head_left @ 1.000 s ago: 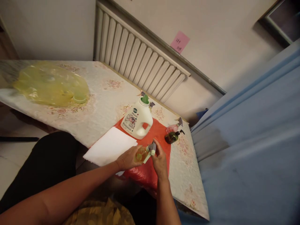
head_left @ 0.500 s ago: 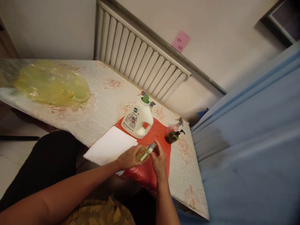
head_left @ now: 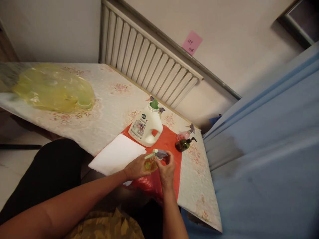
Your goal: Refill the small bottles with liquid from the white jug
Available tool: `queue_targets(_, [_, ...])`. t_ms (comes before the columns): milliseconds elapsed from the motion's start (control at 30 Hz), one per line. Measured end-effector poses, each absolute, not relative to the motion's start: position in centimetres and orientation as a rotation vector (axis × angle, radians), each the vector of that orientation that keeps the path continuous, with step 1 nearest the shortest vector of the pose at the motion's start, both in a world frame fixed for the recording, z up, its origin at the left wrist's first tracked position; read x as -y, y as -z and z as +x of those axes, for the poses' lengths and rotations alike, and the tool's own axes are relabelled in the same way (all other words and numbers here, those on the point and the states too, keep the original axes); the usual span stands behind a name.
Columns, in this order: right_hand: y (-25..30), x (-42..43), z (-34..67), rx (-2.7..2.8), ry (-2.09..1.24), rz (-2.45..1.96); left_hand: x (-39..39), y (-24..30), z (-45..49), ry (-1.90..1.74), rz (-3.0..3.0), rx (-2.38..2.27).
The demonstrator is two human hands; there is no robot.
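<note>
Left fingers (head_left: 144, 173) wrap around the yellowish spray bottle (head_left: 150, 166) while right fingers (head_left: 171, 157) grip its gray head (head_left: 160, 153).

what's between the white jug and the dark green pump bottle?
Head view: only red sheet shows between the white jug and the dark green pump bottle; no other object stands in that gap.
</note>
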State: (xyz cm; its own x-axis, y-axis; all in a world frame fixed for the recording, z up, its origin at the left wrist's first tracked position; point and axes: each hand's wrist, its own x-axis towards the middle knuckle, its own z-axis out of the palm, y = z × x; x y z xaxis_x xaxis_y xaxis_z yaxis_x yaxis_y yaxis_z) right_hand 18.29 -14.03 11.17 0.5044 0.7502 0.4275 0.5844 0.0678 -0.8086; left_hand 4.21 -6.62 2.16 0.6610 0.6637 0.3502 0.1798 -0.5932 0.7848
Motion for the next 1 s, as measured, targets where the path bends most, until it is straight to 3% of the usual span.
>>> queue_targets(367, [-12.6,14.8,18.9,1.217,-0.452,-1.452,6.7,-2.2,4.2,-0.806,2.137,-0.682])
queue_targets(1000, [-13.7,13.7,18.9,1.36,-0.364,-1.687,6.7,-2.0,4.2,-0.803,2.122,-0.653])
